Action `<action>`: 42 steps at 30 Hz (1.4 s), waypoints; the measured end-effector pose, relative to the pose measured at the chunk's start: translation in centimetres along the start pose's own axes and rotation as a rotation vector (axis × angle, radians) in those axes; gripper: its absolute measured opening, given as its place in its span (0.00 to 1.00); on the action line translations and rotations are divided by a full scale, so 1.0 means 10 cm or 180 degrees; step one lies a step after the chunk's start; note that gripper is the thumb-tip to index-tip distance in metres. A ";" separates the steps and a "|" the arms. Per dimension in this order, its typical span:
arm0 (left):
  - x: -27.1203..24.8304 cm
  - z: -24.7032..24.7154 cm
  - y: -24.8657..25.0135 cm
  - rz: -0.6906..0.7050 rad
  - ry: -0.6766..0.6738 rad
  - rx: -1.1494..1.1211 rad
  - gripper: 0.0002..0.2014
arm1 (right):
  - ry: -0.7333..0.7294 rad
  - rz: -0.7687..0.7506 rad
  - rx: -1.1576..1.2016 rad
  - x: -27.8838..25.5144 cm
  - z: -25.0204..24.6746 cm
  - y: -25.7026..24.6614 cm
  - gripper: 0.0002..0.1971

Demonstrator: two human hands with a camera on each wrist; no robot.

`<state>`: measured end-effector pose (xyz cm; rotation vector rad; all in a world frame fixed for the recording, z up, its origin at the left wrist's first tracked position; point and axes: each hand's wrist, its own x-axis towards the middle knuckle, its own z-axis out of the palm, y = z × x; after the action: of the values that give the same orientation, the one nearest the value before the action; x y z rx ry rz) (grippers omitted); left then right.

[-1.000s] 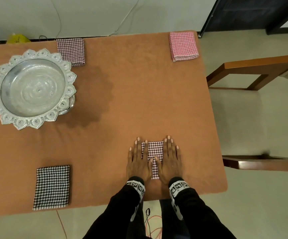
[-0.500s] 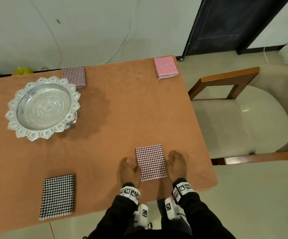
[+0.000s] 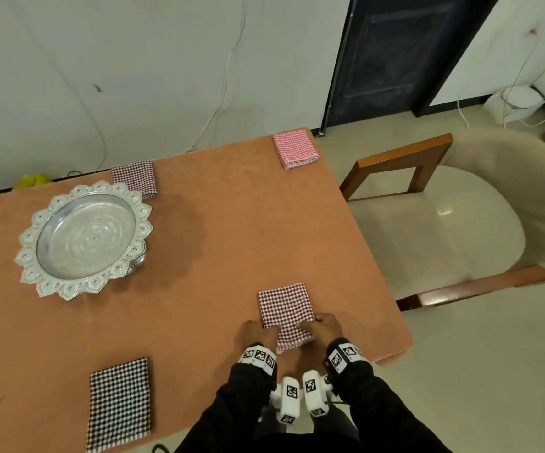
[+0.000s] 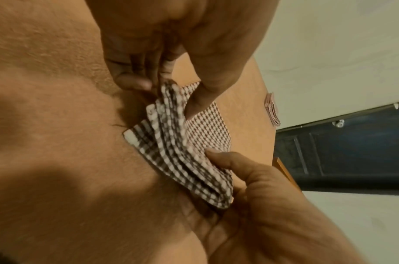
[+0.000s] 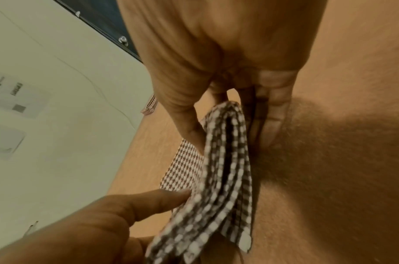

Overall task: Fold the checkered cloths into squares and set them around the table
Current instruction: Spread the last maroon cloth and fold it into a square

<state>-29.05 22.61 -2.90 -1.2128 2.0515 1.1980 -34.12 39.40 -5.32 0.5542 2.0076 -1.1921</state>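
Observation:
A folded maroon-checkered cloth (image 3: 284,305) lies on the orange table (image 3: 231,230) near its front right corner. My left hand (image 3: 263,331) pinches the cloth's near left corner and my right hand (image 3: 316,325) pinches its near right corner. In the left wrist view the left hand (image 4: 164,97) has its thumb on top and fingers under the layered edge of the cloth (image 4: 171,142), which is raised off the table. The right wrist view shows the right hand (image 5: 230,137) gripping the same raised edge of the cloth (image 5: 225,169) likewise.
A folded pink cloth (image 3: 294,149) sits at the far right corner, a maroon one (image 3: 135,178) at the far edge, a black-checkered one (image 3: 119,403) at the near edge. An ornate silver tray (image 3: 83,238) stands left. A cream chair (image 3: 444,230) is beside the table's right edge.
My hands lay flat on the cloth, then drew back to its sides, and now pinch its near corners and lift that edge. The head view has tilted upward.

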 end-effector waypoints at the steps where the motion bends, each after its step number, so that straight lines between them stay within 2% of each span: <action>1: 0.02 -0.04 0.02 -0.0039 -0.0144 -0.0021 0.14 | 0.0020 0.0007 0.0126 -0.03 0.02 -0.05 0.04; 3: 0.12 -0.07 0.01 -0.0111 -0.0465 -0.0048 0.16 | -0.0037 0.0133 0.0570 -0.09 0.06 -0.14 0.02; 5: 0.22 -0.06 -0.03 -0.0147 -0.0663 -0.0243 0.19 | -0.0087 0.0228 0.1117 -0.16 0.09 -0.20 0.05; 11: 0.10 -0.09 0.01 -0.0459 -0.1172 -0.1614 0.11 | 0.0063 -0.0004 0.1669 -0.28 -0.02 -0.25 0.16; 14: 0.01 0.00 0.14 -0.0148 -0.1432 -0.1992 0.14 | 0.0146 -0.0214 0.1702 -0.45 -0.31 -0.26 0.18; 19: -0.23 0.41 0.52 0.0357 -0.1607 -0.2115 0.17 | 0.0488 -0.0658 0.1665 -0.54 -0.99 -0.09 0.21; 22: -0.38 0.72 0.75 0.0499 -0.1564 -0.2055 0.15 | 0.0612 -0.0853 0.1670 -0.50 -1.39 0.04 0.22; 26: -0.40 1.23 0.77 0.0470 -0.1176 -0.1619 0.14 | 0.0550 -0.0789 0.1410 -0.32 -1.72 0.32 0.22; 30: -0.48 1.58 0.67 0.0526 -0.0815 -0.0913 0.14 | 0.0659 -0.0762 0.0553 -0.17 -1.85 0.63 0.24; 34: -0.51 1.65 0.57 0.0573 -0.0440 -0.0363 0.12 | 0.0628 -0.1214 -0.0201 -0.27 -1.90 0.71 0.23; 38: -0.46 1.76 0.50 0.0295 -0.0517 -0.0893 0.11 | 0.0663 -0.1289 -0.0295 -0.16 -2.00 0.79 0.25; 42: -0.40 1.84 0.43 0.0352 -0.0497 -0.1044 0.12 | 0.0714 -0.1168 -0.0525 -0.04 -2.01 0.90 0.26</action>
<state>-31.42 41.29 -7.35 -1.1150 1.8776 1.6775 -35.19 61.36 -3.84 0.2505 2.4505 -1.1993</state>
